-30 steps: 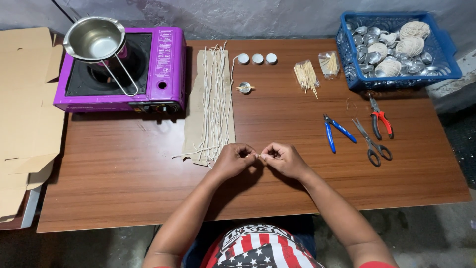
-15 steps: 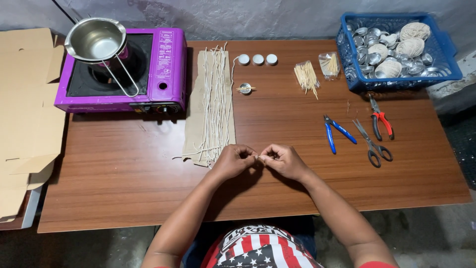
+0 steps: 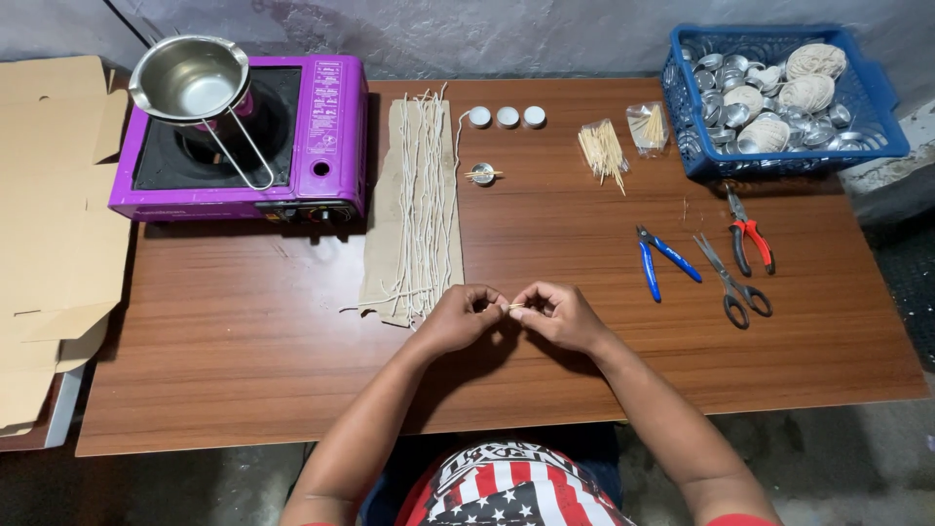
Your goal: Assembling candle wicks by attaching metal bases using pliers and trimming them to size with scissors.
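My left hand [image 3: 462,317] and my right hand [image 3: 555,314] meet fingertip to fingertip over the near middle of the brown table [image 3: 243,370]. Between them they pinch a short, thin pale stick [image 3: 513,307], most of it hidden by the fingers. Just left of my left hand lies a strip of tan paper [image 3: 385,244] carrying several long white wicks [image 3: 424,195] laid side by side. A small metal cup [image 3: 482,174] with sticks across its top sits beyond my hands.
A purple portable stove [image 3: 321,136] with a steel pot [image 3: 190,78] stands at the far left. A blue basket [image 3: 701,156] of metal cups and twine balls is far right. Blue pliers [image 3: 654,261], scissors [image 3: 730,282], red pliers [image 3: 748,234], toothpicks [image 3: 604,151], three tealights [image 3: 506,116] and cardboard [image 3: 49,244] lie around.
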